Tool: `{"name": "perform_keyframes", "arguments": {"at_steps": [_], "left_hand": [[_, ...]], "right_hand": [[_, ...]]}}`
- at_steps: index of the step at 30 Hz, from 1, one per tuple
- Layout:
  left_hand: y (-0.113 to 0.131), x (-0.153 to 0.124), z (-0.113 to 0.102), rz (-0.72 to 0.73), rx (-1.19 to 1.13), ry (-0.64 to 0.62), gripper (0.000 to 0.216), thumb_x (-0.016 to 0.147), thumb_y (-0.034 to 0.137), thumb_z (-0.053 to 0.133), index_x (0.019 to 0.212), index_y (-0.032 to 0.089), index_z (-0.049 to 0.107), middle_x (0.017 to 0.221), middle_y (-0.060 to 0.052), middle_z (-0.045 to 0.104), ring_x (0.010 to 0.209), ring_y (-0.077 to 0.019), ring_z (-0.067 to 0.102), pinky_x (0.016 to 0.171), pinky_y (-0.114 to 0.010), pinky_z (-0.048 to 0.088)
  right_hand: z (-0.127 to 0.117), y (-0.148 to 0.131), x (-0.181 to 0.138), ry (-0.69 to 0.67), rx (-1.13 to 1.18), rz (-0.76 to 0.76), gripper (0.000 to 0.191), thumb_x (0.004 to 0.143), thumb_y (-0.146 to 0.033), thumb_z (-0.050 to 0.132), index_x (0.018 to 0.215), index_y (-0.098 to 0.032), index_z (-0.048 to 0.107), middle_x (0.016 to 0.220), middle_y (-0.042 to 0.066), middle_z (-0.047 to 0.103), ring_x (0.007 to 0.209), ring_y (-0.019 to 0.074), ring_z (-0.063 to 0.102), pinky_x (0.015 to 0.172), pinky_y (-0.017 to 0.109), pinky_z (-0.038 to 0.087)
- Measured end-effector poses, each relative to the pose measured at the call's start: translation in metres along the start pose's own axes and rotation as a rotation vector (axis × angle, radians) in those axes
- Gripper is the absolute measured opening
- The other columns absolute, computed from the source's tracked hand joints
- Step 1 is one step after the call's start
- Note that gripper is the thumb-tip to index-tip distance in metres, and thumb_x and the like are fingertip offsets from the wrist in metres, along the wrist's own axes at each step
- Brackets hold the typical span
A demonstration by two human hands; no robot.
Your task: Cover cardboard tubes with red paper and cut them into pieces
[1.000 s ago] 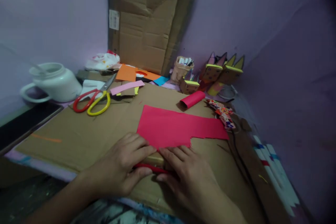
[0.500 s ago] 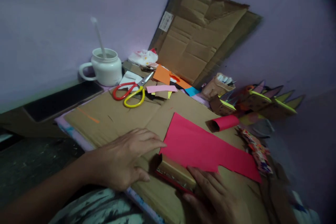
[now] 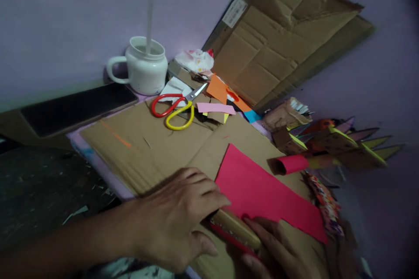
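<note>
A flattened cardboard tube (image 3: 238, 229), with red along its near side, lies at the near edge of a sheet of red paper (image 3: 266, 194). My right hand (image 3: 278, 248) holds the tube's right end, fingers along the far side and thumb on the near side; part of this hand is out of frame. At the tube's left end is my left hand (image 3: 185, 218), open, its thumb apart from its fingers. The left fingertips reach the paper's left edge near the tube. Whether the red on the tube joins the sheet I cannot tell.
Brown cardboard (image 3: 170, 148) covers the table. Behind lie red-and-yellow scissors (image 3: 180, 107), paper scraps (image 3: 216, 108), a white mug (image 3: 147, 72) with a stick and a dark flat panel (image 3: 78, 109). At right are a red-wrapped tube (image 3: 294, 164), spiky cardboard pieces (image 3: 356, 144) and a colourful wrapper (image 3: 325, 205).
My left hand has moved right, closer to the tube's left end and the red paper. My right hand stays at the tube's right end. The whole view has shifted and tilted.
</note>
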State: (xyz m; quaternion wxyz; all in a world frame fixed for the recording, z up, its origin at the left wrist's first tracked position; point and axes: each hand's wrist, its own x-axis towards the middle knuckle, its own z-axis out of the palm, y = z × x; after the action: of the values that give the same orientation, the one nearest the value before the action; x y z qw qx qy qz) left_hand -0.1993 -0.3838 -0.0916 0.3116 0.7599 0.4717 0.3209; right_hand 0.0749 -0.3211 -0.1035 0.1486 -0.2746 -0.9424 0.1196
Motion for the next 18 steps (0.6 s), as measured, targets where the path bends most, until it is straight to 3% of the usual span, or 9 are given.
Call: {"name": "perform_keyframes", "arguments": {"at_steps": [5,10,18], "left_hand": [[0.003,0.011,0.012,-0.046,0.041,0.019,0.022,0.079,0.027,0.067,0.100,0.020,0.062,0.094,-0.004,0.063,0.093,-0.0227,0.053,0.089,-0.040,0.037],[0.002,0.017,0.018,-0.099,0.036,0.083,0.011,0.080,0.021,0.061,0.091,0.019,0.062,0.088,-0.004,0.060,0.089,-0.0232,0.051,0.084,-0.041,0.038],[0.004,0.017,0.024,-0.168,0.015,0.148,0.011,0.077,0.018,0.058,0.088,0.021,0.058,0.089,-0.003,0.060,0.089,-0.0223,0.051,0.081,-0.039,0.039]], "right_hand": [[-0.003,-0.014,0.009,0.009,0.169,0.180,0.032,0.085,-0.041,0.061,0.115,-0.029,0.066,0.098,0.009,0.069,0.086,0.0254,0.070,0.068,0.031,0.060],[-0.004,-0.022,0.013,0.104,0.213,0.211,0.034,0.089,-0.047,0.055,0.115,-0.029,0.064,0.102,0.010,0.068,0.090,0.0243,0.068,0.071,0.032,0.056],[-0.011,-0.022,0.020,-0.126,0.281,0.330,0.034,0.086,-0.041,0.059,0.110,-0.020,0.068,0.099,0.010,0.067,0.086,0.0231,0.065,0.070,0.032,0.053]]}}
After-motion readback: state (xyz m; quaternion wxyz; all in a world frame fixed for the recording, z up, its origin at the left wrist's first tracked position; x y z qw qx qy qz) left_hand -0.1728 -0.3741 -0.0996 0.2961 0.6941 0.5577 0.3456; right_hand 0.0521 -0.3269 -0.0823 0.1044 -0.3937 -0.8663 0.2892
